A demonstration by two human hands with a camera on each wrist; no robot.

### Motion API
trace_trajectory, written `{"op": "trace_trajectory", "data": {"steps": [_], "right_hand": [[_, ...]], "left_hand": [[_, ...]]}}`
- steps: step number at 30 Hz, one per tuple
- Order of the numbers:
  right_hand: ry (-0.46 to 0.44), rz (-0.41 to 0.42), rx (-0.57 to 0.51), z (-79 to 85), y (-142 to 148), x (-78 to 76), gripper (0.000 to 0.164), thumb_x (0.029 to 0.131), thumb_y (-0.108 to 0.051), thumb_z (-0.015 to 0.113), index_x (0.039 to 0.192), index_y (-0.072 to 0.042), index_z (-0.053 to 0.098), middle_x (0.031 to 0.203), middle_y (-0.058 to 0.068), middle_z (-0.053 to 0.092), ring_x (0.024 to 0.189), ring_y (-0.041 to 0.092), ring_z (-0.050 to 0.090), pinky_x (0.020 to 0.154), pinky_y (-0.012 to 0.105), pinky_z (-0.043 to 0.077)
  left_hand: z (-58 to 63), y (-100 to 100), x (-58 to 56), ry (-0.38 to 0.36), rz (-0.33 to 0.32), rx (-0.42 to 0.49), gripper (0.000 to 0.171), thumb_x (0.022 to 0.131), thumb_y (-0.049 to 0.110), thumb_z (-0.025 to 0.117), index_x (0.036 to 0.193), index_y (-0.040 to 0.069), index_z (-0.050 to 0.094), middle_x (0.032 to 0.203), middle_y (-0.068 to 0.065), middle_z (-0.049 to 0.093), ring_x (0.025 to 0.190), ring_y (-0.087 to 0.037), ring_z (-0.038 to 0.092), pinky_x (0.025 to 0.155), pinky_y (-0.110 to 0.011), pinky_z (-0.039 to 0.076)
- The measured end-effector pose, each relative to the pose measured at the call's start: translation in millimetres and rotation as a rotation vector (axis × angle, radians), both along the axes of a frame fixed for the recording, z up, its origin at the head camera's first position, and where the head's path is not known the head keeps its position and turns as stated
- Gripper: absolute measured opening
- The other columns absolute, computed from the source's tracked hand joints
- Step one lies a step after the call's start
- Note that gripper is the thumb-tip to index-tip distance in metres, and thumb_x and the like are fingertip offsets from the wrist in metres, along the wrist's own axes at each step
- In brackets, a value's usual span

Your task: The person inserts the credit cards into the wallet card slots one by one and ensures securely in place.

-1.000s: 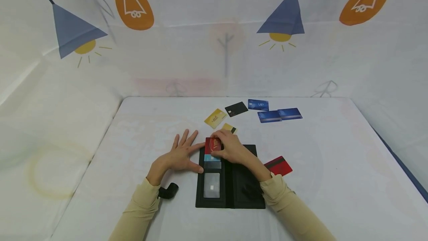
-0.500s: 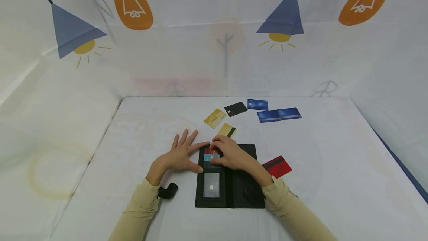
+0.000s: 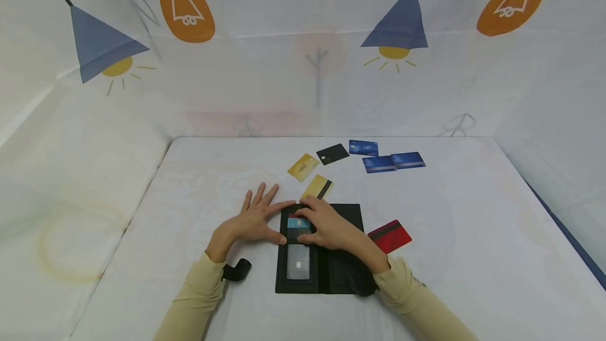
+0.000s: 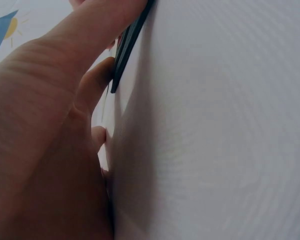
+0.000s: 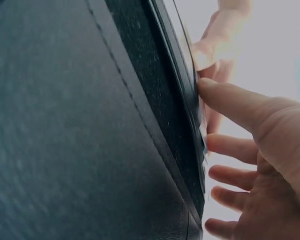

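Note:
A black card wallet [image 3: 349, 213] lies spread flat on the white table. My left hand [image 3: 253, 223] has its fingers splayed, with the thumb and index finger resting on the wallet's left edge. Bent slightly over the upper left card pockets is my right hand [image 3: 331, 229]; its fingertips and thumb touch the wallet there. Only a thin strip of a red card [image 3: 292, 216] shows above a light blue card [image 3: 295, 223] in these pockets. In the right wrist view the thumb [image 5: 230, 97] presses on the wallet's pocket side. A clear window [image 3: 298, 262] lies below.
Beyond the wallet lie two yellow cards [image 3: 303, 167], a black card [image 3: 333, 154] and several blue cards [image 3: 363, 148]. A red card with a dark stripe [image 3: 391, 236] is beside the right forearm. Black wrist gear [image 3: 237, 270] shows beside the left wrist.
The red VIP card has slid down into the upper left pocket until only its top strip shows. My right hand has moved down with it; the left hand has stayed put.

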State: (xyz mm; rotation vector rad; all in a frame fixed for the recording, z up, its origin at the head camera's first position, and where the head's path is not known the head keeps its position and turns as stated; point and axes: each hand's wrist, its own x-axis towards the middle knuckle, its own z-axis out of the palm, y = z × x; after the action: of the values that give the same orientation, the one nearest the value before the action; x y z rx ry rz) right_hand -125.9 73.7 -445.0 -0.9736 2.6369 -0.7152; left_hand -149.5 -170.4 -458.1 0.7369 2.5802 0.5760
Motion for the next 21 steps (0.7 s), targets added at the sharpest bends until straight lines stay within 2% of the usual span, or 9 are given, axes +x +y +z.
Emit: {"op": "trace_trajectory", "data": {"steps": [9,15,21], "right_hand": [[0.0,-0.039,0.024,-2.9,2.3,3.7,0.055,0.091,-0.038,0.071,0.138,-0.013,0.056,0.157,0.016,0.032,0.146,0.036,0.026,0.117,0.056,0.025],[0.026,-0.042,0.022,-1.1,6.2,0.5,0.06,0.089,-0.038,0.073,0.139,-0.011,0.054,0.155,0.017,0.034,0.142,0.036,0.029,0.116,0.055,0.029],[0.06,-0.103,0.014,5.7,18.5,-6.0,0.062,0.087,-0.032,0.077,0.139,-0.009,0.053,0.153,0.017,0.037,0.14,0.037,0.032,0.115,0.055,0.03]], "left_hand": [[-1.0,-0.6,-0.4,0.01,-0.003,0.016,0.09,0.077,0.06,0.076,0.153,0.033,0.037,0.167,-0.01,-0.003,0.15,-0.038,-0.019,0.115,-0.062,-0.013],[-3.5,-1.3,-0.8,0.016,-0.002,0.006,0.09,0.076,0.061,0.076,0.153,0.034,0.037,0.167,-0.009,-0.003,0.15,-0.038,-0.019,0.116,-0.062,-0.013],[-3.4,-1.1,-1.0,0.014,0.005,0.004,0.09,0.075,0.061,0.076,0.153,0.036,0.037,0.167,-0.009,-0.002,0.15,-0.038,-0.019,0.116,-0.062,-0.014]]}}
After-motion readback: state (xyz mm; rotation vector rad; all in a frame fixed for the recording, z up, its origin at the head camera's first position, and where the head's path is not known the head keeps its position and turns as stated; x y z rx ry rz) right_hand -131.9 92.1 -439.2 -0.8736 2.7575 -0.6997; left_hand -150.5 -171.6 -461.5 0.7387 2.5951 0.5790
